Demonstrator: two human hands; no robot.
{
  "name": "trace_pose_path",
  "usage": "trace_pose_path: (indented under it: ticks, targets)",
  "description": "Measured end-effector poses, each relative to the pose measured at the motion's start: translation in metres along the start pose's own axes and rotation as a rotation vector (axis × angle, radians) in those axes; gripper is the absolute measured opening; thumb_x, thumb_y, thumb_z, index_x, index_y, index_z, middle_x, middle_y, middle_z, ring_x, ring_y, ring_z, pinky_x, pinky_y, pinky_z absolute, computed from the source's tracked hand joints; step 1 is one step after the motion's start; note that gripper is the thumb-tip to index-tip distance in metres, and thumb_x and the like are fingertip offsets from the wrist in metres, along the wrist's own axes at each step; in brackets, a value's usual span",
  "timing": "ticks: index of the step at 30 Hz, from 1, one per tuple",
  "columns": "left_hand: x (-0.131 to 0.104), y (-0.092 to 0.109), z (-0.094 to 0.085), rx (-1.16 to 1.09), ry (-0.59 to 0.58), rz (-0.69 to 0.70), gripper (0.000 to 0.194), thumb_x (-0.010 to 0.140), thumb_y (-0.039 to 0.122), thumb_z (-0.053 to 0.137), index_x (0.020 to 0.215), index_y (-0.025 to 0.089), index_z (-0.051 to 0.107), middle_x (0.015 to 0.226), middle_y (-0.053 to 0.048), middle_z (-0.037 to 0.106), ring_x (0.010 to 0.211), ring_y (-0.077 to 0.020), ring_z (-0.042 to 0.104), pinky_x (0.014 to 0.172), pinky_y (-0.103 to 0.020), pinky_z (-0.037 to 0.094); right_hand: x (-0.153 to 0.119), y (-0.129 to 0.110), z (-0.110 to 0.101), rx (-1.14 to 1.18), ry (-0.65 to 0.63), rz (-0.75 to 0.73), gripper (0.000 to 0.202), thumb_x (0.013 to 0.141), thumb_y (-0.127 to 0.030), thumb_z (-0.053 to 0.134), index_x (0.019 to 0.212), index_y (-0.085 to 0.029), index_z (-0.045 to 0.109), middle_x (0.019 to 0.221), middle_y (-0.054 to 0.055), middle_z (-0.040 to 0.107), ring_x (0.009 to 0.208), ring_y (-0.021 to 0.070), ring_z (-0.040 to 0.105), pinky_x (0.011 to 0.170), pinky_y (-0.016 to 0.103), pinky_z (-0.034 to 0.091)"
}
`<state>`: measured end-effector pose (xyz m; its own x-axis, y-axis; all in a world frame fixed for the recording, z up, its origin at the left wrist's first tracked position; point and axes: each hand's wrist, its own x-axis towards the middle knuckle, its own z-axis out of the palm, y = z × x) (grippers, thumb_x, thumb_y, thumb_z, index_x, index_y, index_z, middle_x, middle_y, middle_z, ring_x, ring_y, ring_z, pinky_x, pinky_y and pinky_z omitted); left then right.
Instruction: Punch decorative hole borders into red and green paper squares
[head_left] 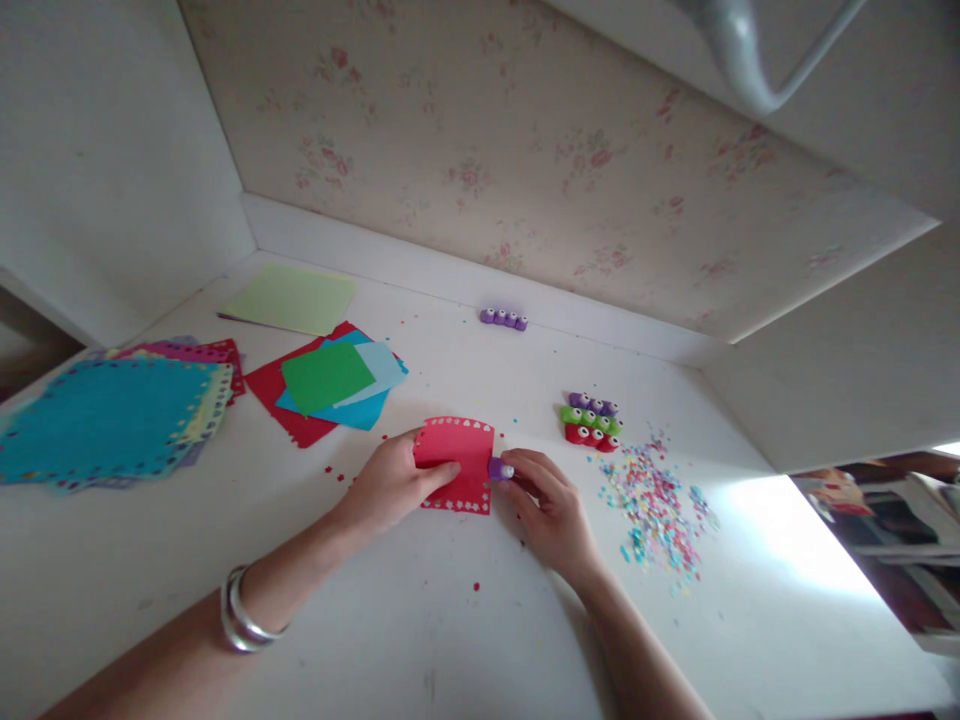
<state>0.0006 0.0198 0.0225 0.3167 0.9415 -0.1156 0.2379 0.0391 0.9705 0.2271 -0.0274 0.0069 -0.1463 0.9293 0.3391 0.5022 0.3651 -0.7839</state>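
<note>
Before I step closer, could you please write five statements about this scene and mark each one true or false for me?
1. The left hand holds the red paper. True.
2. The right hand holds a green punch. False: it holds a purple punch, at the paper's edge.
3. The silver bangles circle the right forearm. False: they circle the left forearm.
4. The green sheet partly covers a light blue sheet. True.
5. The colourful confetti lies to the left of both hands. False: it lies to the right of both.
</note>
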Motion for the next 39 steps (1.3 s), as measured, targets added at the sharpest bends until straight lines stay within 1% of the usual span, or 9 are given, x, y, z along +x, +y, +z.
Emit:
trace_pose_path:
  ticks: [3, 8, 13, 18, 21, 24, 30, 34, 39]
  targets:
    - [0.000, 0.001, 0.000, 0.048, 0.010, 0.006, 0.026, 0.080, 0.031, 0.064, 0.102, 0.019, 0.071, 0.098, -0.004, 0.077, 0.088, -0.0224, 0.071, 0.081, -0.032, 0.055, -0.001, 0.000, -0.002, -0.099, -0.029, -0.078, 0.026, 0.095, -0.020, 0.056, 0.118, -0.029, 0.066, 0.116, 0.009, 0.065, 0.107, 0.0232, 0.063, 0.091, 0.039, 0.055]
    - [-0.001, 0.000, 0.004, 0.216, 0.005, 0.072, 0.029, 0.081, 0.027, 0.064, 0.108, 0.020, 0.067, 0.103, -0.004, 0.075, 0.094, -0.0222, 0.070, 0.086, -0.032, 0.054, -0.003, 0.001, -0.007, -0.241, -0.170, -0.148, 0.028, 0.095, -0.020, 0.057, 0.121, -0.025, 0.066, 0.114, 0.010, 0.066, 0.103, 0.0235, 0.063, 0.087, 0.040, 0.054]
    - [-0.005, -0.013, 0.015, 0.388, 0.073, 0.198, 0.044, 0.085, 0.024, 0.060, 0.129, 0.022, 0.053, 0.124, -0.007, 0.067, 0.112, -0.0239, 0.064, 0.100, -0.038, 0.049, 0.002, -0.005, -0.009, -0.178, -0.218, -0.079, 0.029, 0.094, -0.026, 0.060, 0.122, -0.024, 0.066, 0.116, 0.010, 0.066, 0.103, 0.0232, 0.063, 0.088, 0.039, 0.054]
    - [-0.011, -0.016, 0.022, 0.503, 0.158, 0.354, 0.057, 0.088, 0.021, 0.058, 0.140, 0.020, 0.036, 0.132, -0.012, 0.057, 0.120, -0.0261, 0.058, 0.098, -0.042, 0.051, 0.012, -0.010, -0.008, -0.058, -0.105, 0.023, 0.019, 0.096, -0.026, 0.056, 0.105, -0.023, 0.073, 0.104, 0.007, 0.069, 0.092, 0.0190, 0.065, 0.078, 0.032, 0.054]
    - [-0.016, -0.009, 0.021, 0.603, 0.260, 0.415, 0.065, 0.089, 0.025, 0.060, 0.145, 0.020, 0.029, 0.134, -0.016, 0.051, 0.125, -0.0293, 0.051, 0.100, -0.045, 0.049, 0.016, -0.007, -0.007, -0.036, -0.156, 0.098, 0.016, 0.093, -0.030, 0.062, 0.100, -0.023, 0.075, 0.099, 0.006, 0.070, 0.082, 0.0171, 0.065, 0.067, 0.028, 0.052]
    - [-0.020, -0.004, 0.017, 0.725, 0.357, 0.453, 0.064, 0.089, 0.028, 0.060, 0.145, 0.019, 0.032, 0.139, -0.017, 0.046, 0.130, -0.0328, 0.043, 0.106, -0.051, 0.041, 0.021, -0.007, -0.009, -0.031, -0.229, 0.170, 0.016, 0.090, -0.033, 0.065, 0.099, -0.024, 0.075, 0.098, 0.004, 0.071, 0.080, 0.0162, 0.065, 0.067, 0.028, 0.051]
    - [-0.024, -0.011, 0.020, 0.818, 0.150, 0.443, 0.038, 0.089, 0.030, 0.057, 0.125, 0.020, 0.055, 0.132, -0.011, 0.055, 0.123, -0.0297, 0.049, 0.106, -0.050, 0.038, 0.034, -0.013, -0.017, -0.071, -0.409, 0.291, 0.015, 0.091, -0.034, 0.063, 0.090, -0.025, 0.075, 0.088, 0.001, 0.071, 0.077, 0.0154, 0.064, 0.069, 0.027, 0.049]
    - [-0.025, -0.013, 0.023, 0.818, 0.129, 0.438, 0.029, 0.090, 0.030, 0.055, 0.116, 0.021, 0.061, 0.128, -0.009, 0.059, 0.122, -0.0288, 0.049, 0.107, -0.051, 0.033, 0.038, -0.013, -0.017, -0.095, -0.458, 0.362, 0.016, 0.090, -0.035, 0.062, 0.090, -0.026, 0.075, 0.086, 0.001, 0.071, 0.072, 0.0144, 0.062, 0.065, 0.026, 0.048]
    - [-0.026, -0.013, 0.021, 0.788, 0.123, 0.446, 0.030, 0.088, 0.031, 0.056, 0.116, 0.023, 0.062, 0.125, -0.008, 0.061, 0.121, -0.0287, 0.049, 0.107, -0.051, 0.032, 0.038, -0.010, -0.013, -0.086, -0.444, 0.397, 0.019, 0.089, -0.038, 0.061, 0.088, -0.023, 0.073, 0.073, 0.001, 0.066, 0.063, 0.0137, 0.058, 0.058, 0.026, 0.045]
